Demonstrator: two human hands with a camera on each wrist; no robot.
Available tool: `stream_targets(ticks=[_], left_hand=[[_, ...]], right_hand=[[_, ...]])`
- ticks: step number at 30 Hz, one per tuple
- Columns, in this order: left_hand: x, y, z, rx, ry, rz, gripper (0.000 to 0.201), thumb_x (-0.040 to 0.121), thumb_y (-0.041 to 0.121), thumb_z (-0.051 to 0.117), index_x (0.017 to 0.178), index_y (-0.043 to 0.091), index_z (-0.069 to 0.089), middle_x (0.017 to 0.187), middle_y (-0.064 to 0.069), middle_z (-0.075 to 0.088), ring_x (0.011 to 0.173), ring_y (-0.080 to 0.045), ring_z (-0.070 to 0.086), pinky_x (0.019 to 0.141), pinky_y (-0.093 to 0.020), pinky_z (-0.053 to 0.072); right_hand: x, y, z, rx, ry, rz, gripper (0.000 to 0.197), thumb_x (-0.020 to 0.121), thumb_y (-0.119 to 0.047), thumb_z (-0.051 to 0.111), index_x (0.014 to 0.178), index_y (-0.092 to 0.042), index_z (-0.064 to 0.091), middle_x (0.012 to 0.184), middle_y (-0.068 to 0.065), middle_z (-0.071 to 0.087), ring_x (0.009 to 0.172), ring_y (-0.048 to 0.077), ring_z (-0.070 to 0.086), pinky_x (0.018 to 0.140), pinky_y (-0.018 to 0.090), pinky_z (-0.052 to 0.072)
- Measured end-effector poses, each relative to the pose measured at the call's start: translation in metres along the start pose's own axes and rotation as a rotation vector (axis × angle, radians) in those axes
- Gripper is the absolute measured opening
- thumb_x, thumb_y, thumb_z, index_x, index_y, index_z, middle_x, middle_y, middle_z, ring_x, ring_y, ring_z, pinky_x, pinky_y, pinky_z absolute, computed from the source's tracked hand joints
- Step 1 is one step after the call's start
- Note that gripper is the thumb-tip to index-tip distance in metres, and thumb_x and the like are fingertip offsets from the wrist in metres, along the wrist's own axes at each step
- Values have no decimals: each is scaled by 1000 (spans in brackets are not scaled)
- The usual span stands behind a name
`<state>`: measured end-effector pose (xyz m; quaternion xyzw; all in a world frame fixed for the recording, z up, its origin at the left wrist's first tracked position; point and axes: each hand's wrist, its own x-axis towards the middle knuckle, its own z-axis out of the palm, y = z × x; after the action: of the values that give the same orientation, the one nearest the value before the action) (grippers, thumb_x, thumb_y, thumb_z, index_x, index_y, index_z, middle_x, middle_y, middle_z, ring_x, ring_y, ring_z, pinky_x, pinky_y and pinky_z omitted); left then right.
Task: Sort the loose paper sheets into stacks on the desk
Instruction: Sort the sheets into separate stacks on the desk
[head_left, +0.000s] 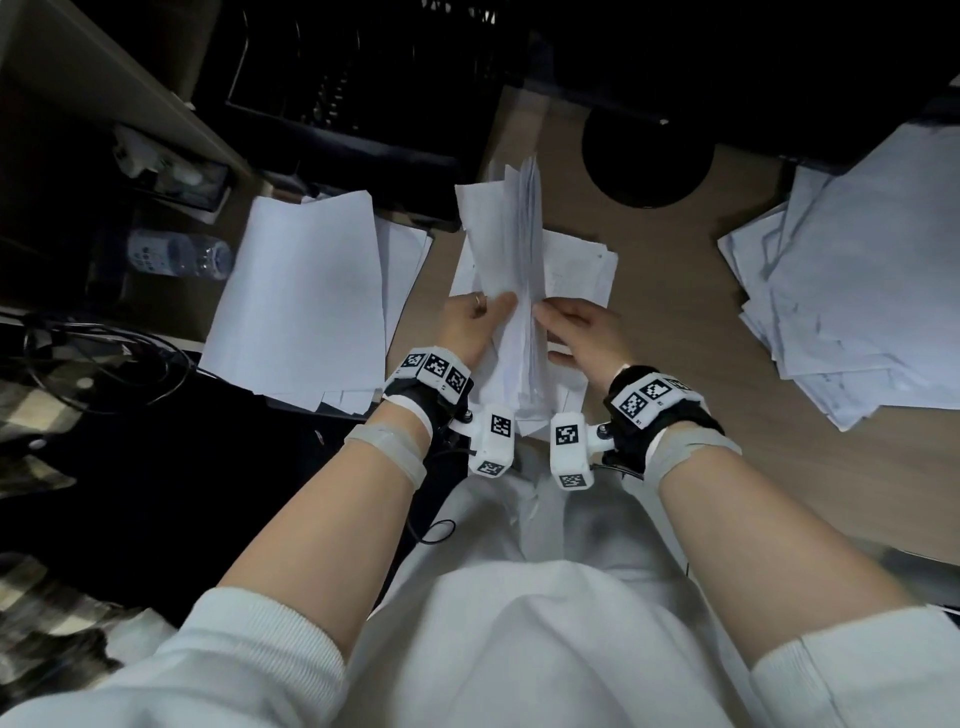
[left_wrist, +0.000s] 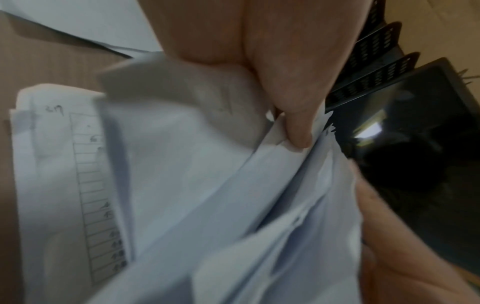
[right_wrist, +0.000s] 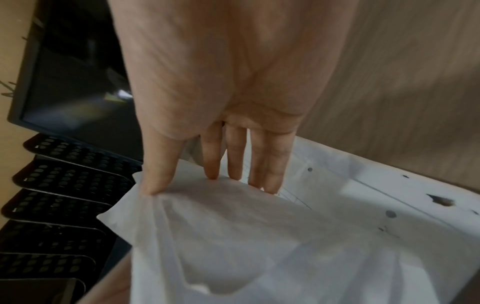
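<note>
Holding an upright bundle of white paper sheets (head_left: 511, 270) over the wooden desk (head_left: 670, 291), the left hand (head_left: 470, 325) pinches its left face and the right hand (head_left: 584, 332) its right, long axis pointing toward the desk's far edge.

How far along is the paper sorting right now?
Partly done. A fairly tidy stack lies on the desk at left. In hand: the left hand and right hand grip a bundle of sheets over a small pile. Left: that bundle, and the messy pile at right.
</note>
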<state>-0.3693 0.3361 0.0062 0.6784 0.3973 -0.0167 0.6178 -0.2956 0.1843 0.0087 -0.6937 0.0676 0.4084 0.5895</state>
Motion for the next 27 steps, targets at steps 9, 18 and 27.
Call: stream_targets(ticks=[9, 18, 27], left_hand=[[-6, -32, 11, 245, -135, -61, 29, 92, 27, 69, 108, 3, 71, 101, -11, 72, 92, -20, 65, 87, -31, 50], [-4, -31, 23, 142, -161, -226, 38, 92, 53, 60, 73, 19, 62, 76, 4, 67, 74, -14, 62, 69, -24, 45], [-3, -20, 27, 159, -125, -246, 38, 95, 38, 61, 112, 4, 67, 108, -14, 71, 97, -29, 68, 84, -35, 55]], right_hand=[[6, 34, -4, -127, 14, 116, 55, 71, -38, 87, 116, -16, 64, 116, 2, 66, 102, 13, 66, 82, 38, 61], [9, 53, -18, -323, 30, -52, 35, 90, -35, 65, 87, 0, 67, 88, 29, 65, 68, 18, 55, 65, 29, 43], [13, 34, -22, -292, 72, -59, 49, 71, -38, 85, 59, -15, 44, 59, 6, 42, 54, 14, 40, 50, 26, 32]])
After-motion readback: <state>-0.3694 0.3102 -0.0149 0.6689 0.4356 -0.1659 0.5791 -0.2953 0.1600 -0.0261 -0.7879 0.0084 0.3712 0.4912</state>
